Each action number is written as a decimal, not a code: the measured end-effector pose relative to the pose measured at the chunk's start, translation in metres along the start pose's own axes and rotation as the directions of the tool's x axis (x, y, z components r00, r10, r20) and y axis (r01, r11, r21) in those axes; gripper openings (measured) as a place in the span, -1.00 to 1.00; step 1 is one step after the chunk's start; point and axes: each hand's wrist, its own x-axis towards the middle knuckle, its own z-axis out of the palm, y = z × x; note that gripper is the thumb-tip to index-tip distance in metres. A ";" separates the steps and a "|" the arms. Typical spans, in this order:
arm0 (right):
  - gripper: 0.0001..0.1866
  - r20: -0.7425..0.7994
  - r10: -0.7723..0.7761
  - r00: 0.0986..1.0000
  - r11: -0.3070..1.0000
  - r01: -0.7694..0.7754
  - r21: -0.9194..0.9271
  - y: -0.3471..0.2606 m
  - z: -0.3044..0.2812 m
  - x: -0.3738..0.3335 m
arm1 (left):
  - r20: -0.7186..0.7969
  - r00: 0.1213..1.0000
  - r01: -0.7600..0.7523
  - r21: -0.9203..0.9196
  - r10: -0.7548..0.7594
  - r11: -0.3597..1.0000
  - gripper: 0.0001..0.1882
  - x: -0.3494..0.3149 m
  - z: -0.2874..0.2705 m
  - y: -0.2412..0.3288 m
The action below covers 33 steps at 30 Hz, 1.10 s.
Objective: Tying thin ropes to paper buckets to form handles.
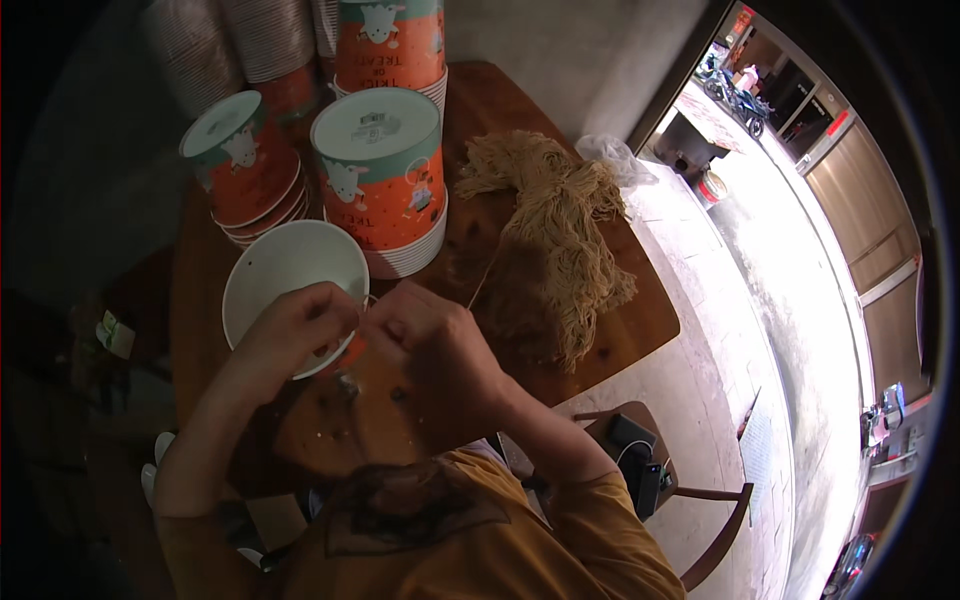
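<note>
A paper bucket (262, 262) with a white inside lies tilted on the table, its mouth toward me. My left hand (300, 328) reaches across its right rim, with the fingers closed in a pinch. Close beside it, my right hand (428, 335) is also closed, thumb and fingers pressed together. A thin tan cord (370, 299) shows between the two hands at the bucket's rim. The fingertips partly hide it. To the right lies a loose bundle of tan cords (570, 230), and one strand runs from it toward my right hand.
Stacked upside-down orange and green buckets (385, 185) stand behind the hands, with a shorter stack (245, 165) to their left. Clear plastic cup stacks (265, 35) rise at the back. A plastic bag (612, 158) sits past the cords. A wooden chair (715, 540) holds dark devices right of the table (640, 300).
</note>
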 end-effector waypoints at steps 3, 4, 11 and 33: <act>-0.89 0.026 -0.001 1.000 0.998 -0.001 0.057 -0.004 0.013 -0.005 | 0.044 0.999 0.014 -0.087 -0.010 0.996 -0.84 0.000 -0.005 -0.002; -0.89 0.021 0.040 0.999 0.996 -0.042 0.075 -0.011 0.018 -0.004 | 0.076 0.997 0.035 -0.145 -0.024 0.989 -0.85 -0.003 -0.008 -0.003; -0.84 0.041 0.046 0.998 0.996 -0.049 0.081 -0.020 0.015 -0.003 | 0.139 0.990 0.080 -0.403 -0.025 0.912 -0.82 0.001 -0.003 -0.003; -0.72 0.324 0.392 0.861 0.812 -0.489 0.318 -0.006 0.004 0.005 | 0.061 0.981 -0.179 -0.093 0.185 0.979 -0.79 -0.004 -0.006 -0.003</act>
